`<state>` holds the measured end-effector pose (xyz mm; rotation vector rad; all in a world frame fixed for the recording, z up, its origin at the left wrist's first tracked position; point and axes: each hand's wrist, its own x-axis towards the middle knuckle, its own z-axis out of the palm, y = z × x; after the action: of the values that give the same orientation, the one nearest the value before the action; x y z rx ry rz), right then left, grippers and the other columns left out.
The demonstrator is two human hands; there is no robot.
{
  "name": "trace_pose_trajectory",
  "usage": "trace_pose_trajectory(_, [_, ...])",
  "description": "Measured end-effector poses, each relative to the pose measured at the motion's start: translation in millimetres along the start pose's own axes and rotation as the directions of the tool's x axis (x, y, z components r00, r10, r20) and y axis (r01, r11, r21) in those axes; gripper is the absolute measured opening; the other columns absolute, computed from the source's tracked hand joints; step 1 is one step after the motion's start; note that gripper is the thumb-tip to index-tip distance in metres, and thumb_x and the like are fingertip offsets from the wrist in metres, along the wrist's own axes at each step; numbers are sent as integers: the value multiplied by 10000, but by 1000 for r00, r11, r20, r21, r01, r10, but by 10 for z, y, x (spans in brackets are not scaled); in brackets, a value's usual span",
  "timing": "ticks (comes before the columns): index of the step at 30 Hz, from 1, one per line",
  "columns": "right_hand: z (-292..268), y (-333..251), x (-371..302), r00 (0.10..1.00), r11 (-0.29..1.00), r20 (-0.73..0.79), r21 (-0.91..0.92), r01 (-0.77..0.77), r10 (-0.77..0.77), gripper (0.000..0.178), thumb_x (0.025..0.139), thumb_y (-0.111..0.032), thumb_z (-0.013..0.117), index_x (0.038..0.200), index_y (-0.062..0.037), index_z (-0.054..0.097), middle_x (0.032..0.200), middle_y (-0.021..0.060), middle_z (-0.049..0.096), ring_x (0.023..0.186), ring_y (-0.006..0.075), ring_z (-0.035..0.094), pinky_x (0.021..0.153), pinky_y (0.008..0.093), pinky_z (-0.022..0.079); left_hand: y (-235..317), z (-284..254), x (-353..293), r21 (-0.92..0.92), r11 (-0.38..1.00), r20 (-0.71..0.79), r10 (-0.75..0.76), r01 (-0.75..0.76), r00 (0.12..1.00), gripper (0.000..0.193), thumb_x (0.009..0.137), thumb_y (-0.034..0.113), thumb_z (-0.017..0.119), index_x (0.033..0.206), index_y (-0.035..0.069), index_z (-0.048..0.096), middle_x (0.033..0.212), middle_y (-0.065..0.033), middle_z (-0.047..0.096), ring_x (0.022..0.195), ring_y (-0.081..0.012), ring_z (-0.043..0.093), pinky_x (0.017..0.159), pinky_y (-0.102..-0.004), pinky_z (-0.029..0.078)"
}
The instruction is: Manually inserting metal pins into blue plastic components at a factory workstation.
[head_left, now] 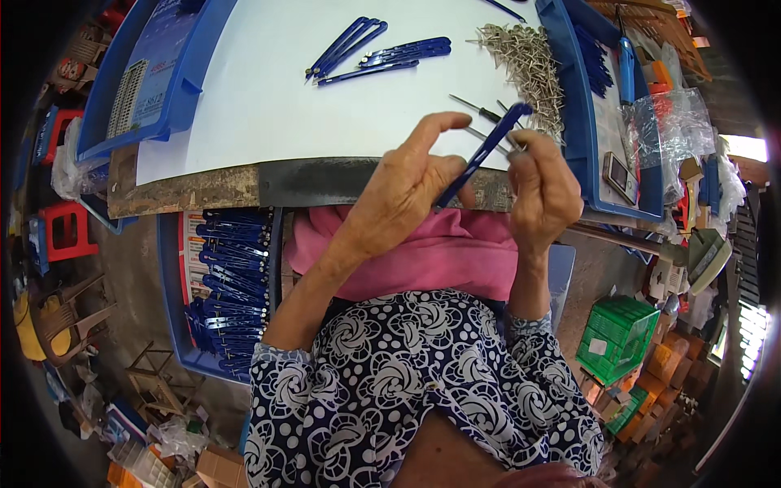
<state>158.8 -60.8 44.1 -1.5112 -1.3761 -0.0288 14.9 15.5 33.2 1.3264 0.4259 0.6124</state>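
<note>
My left hand [394, 191] grips a long, slim blue slotted piece [493, 143] near its lower end, between thumb and fingers, tilted over the table's front edge. My right hand [543, 191] is pinched close beside the upper part of that piece. What lies between its fingertips, if anything, is too small to make out. Just behind the piece, thin metal shafts, one with a black part [490, 115], lie on the white sheet. Farther back on the sheet are several similar blue slotted pieces [407, 52] with metal ends.
Small metal pins [525, 69] are heaped at the back right, against a blue tray [579, 122] holding more blue parts. Another blue tray [175, 114] stands on the left. Below the table edge, a blue bin [172, 301] holds many blue pieces. A pink cloth [455, 264] covers my lap.
</note>
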Motion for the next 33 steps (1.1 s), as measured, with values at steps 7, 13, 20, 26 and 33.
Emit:
trace_pose_trajectory(7, [124,116,-99,998,999,53,22,45,-46,120,793,-31,593,887,43,603,636,40,515,540,86,458,477,205,354,-34,15,-50,-177,977,59,-113,121,992,310,907,177,456,1143,-17,399,590,-47,540,513,-88,516,492,-203,389])
trace_pose_trajectory(13, [191,134,-174,988,992,152,122,-33,14,121,771,-3,595,883,43,592,670,77,549,565,133,501,509,230,387,-104,-42,-82,-138,978,54,-151,157,987,236,900,175,469,1023,-27,482,581,-37,533,501,-72,519,456,-204,390])
trace_pose_trajectory(20, [239,99,-247,952,966,272,172,-193,142,150,789,-44,604,918,31,599,717,39,576,604,77,490,543,189,399,-322,-23,-109,51,998,-173,38,-29,984,165,867,117,492,908,-38,531,623,-46,570,566,-69,523,516,-211,416])
trace_pose_trajectory(26, [253,79,-290,841,852,383,207,-480,381,172,817,-82,593,959,14,604,690,-16,553,560,34,438,492,164,350,-278,-31,-168,31,997,-215,-66,74,974,123,849,59,491,935,-29,488,622,-54,570,556,-74,498,535,-213,420])
trace_pose_trajectory(33, [189,137,-278,708,677,525,297,-673,473,203,843,-139,570,948,31,600,616,-28,500,521,26,388,452,164,293,-254,-36,-199,71,992,-181,-93,107,979,137,856,24,488,986,-16,473,675,-37,568,554,-31,453,510,-160,371])
